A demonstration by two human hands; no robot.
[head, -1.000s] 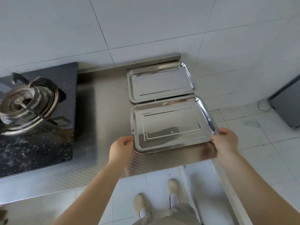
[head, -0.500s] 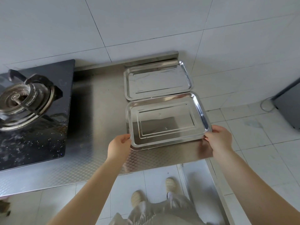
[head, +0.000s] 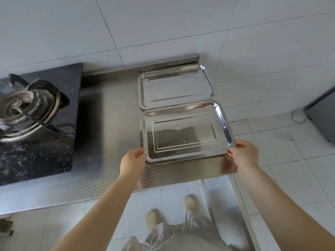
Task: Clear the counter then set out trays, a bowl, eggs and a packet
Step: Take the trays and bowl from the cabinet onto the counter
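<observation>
Setting out trays appears to be the step in hand: a shiny rectangular steel tray at frame centre is gripped at its near corners by the left hand and right hand, just below a second steel tray on the patterned steel counter. Release is likely called for next, then the bowl.

Single head-worn view, forward and steeply down, close over the counter edge and floor.
</observation>
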